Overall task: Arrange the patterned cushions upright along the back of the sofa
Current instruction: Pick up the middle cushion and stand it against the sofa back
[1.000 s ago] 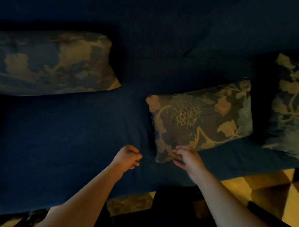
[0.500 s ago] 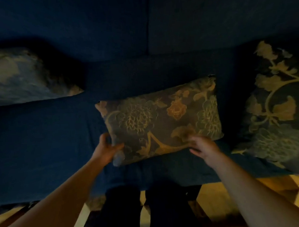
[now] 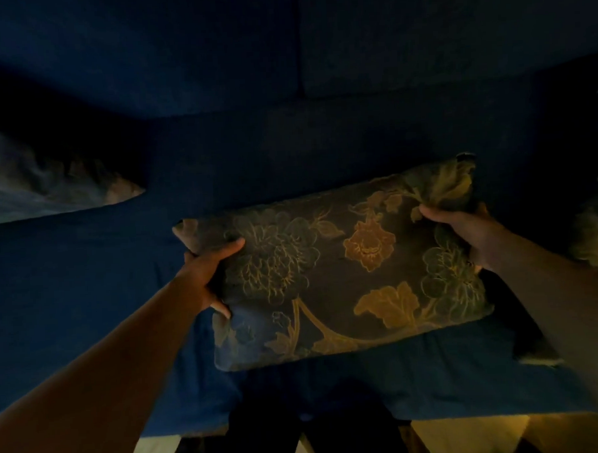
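Holding floral cushion (image 3: 348,279) over dark blue sofa seat (image 3: 88,287): my left hand (image 3: 203,275) clamps its left edge, my right hand (image 3: 462,233) its upper right corner. Second cushion (image 3: 49,189) far left.

Matt woven cushion (image 3: 344,279), cloth sofa (image 3: 88,287)

Single head-worn wide-angle view, facing forward and down, close over the sofa (image 3: 88,304) seat and backrest

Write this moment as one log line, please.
left hand: grips floral cushion left end | right hand: grips right end | sofa: beneath
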